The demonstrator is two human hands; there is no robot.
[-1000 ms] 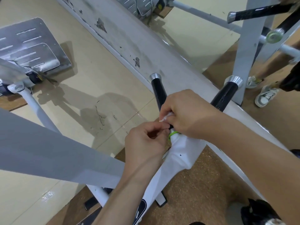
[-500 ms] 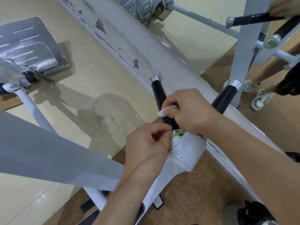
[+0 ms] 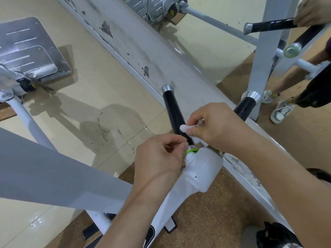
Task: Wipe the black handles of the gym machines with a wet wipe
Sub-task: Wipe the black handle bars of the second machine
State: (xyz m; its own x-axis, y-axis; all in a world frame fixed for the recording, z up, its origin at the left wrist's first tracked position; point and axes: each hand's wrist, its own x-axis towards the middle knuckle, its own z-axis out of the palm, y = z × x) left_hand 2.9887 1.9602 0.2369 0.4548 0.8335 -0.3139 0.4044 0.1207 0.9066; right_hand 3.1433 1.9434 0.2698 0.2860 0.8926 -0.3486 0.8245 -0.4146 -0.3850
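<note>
Black handle (image 3: 172,111), silver-capped, rises tilted from a white housing (image 3: 202,169) at centre frame; a green ring (image 3: 192,150) marks the joint. Right hand (image 3: 218,126) pinches a bunched white wet wipe (image 3: 186,128) between thumb and fingers, against the handle's lower part. Left hand (image 3: 159,158) has fingers curled at the handle's base beside the ring; whether they grip anything cannot be told. 1 further black handle (image 3: 244,108) stands just to the right. Brown cork flooring (image 3: 215,212) lies below.

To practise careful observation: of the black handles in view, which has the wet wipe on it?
The handle rising from the green ring: the right hand pinches the wet wipe against it. No other handle has a wipe on it.
</note>
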